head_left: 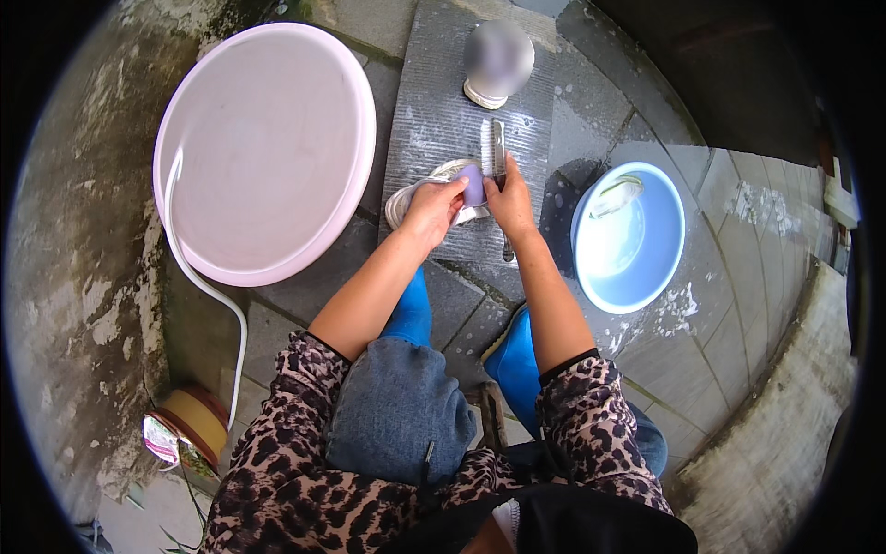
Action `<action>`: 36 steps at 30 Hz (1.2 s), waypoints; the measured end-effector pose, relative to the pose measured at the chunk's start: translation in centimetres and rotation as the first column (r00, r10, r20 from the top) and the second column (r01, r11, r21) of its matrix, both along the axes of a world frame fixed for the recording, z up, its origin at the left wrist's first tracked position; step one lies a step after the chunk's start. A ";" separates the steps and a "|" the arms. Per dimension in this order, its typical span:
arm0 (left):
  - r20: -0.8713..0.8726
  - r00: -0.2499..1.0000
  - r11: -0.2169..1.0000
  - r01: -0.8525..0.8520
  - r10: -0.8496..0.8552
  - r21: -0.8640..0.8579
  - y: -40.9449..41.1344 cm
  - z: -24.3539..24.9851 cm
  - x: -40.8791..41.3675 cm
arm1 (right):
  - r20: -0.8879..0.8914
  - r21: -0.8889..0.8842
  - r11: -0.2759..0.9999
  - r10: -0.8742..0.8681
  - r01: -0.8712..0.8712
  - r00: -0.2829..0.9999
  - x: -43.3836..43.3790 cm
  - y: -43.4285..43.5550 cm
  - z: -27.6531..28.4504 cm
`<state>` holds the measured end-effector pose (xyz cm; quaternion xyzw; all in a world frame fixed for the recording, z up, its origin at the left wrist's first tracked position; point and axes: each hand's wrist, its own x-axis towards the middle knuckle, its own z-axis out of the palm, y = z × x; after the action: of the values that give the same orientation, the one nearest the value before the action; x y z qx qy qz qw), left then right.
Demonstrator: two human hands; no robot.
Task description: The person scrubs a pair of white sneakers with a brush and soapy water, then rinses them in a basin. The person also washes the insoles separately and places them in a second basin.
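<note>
Between the thumb and fingers of my left hand point(435, 208) is a purple block point(473, 185) that looks like a bar of soap. Under this hand a white shoe point(398, 206) lies on a ridged grey slab point(429, 118), partly covered by my fingers. My right hand point(511, 204) grips a scrubbing brush point(498, 149) whose long handle runs down past my palm. Its white bristles face left. My right fingertips are close to the purple block; whether they touch it, I cannot tell. Farther up the slab stands a second shoe point(486, 95), its upper part blurred.
At left stands a large pink tub point(367, 149) of cloudy water, with a white hose point(208, 287) over its rim. A blue basin point(654, 266) on the right holds a pale, greenish item point(616, 197). Foam point(682, 305) spots the paving. A plant pot point(201, 415) stands lower left.
</note>
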<state>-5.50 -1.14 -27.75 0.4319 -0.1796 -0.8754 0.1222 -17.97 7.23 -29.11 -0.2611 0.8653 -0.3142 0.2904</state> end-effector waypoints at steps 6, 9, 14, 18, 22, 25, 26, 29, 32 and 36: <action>0.638 0.764 0.691 0.511 -0.093 -0.511 0.9 -2.7 -2.3 | -0.161 -0.012 0.989 -0.148 0.148 0.976 1.3 1.0 2.9; 0.791 0.612 0.509 0.680 0.001 -0.527 0.7 -2.9 -1.3 | 0.239 -0.035 0.991 -0.116 0.128 0.964 2.9 3.0 8.7; 0.828 0.560 0.438 0.736 0.032 -0.516 2.1 -2.9 -2.4 | 0.177 0.259 0.938 0.191 -0.232 0.966 3.2 1.2 6.1; 0.793 0.610 0.454 0.704 0.009 -0.546 2.2 -3.2 -2.4 | 0.107 0.412 0.865 0.265 -0.286 0.958 1.7 -1.5 6.4; 0.803 0.592 0.464 0.693 0.070 -0.552 2.0 -3.5 -2.3 | 0.020 -0.023 0.978 0.207 -0.207 0.978 5.1 6.2 4.2; 0.820 0.570 0.460 0.714 0.056 -0.527 2.0 -3.7 -1.9 | 0.193 0.123 0.980 0.130 -0.156 0.973 5.0 4.5 5.2; 0.827 0.560 0.450 0.727 0.048 -0.518 2.3 -3.6 -2.4 | 0.147 0.248 0.947 0.172 -0.204 0.974 3.7 1.8 5.7; 0.809 0.587 0.447 0.724 0.000 -0.525 2.5 -3.3 -2.8 | 0.157 0.411 0.873 0.217 -0.264 0.963 2.6 -0.5 7.4; 0.802 0.595 0.437 0.706 0.059 -0.557 2.0 -4.0 -2.3 | 0.162 0.014 0.982 0.185 -0.190 0.969 4.5 4.3 4.8; 0.805 0.590 0.452 0.703 0.060 -0.549 2.2 -3.9 -1.8 | 0.406 -0.124 0.992 0.084 -0.036 0.910 7.1 8.0 5.0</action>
<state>-7.30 1.10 -31.66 0.5780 -0.6944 -0.4267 0.0399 -10.88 15.26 -24.14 -0.2319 0.7572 -0.4018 0.4598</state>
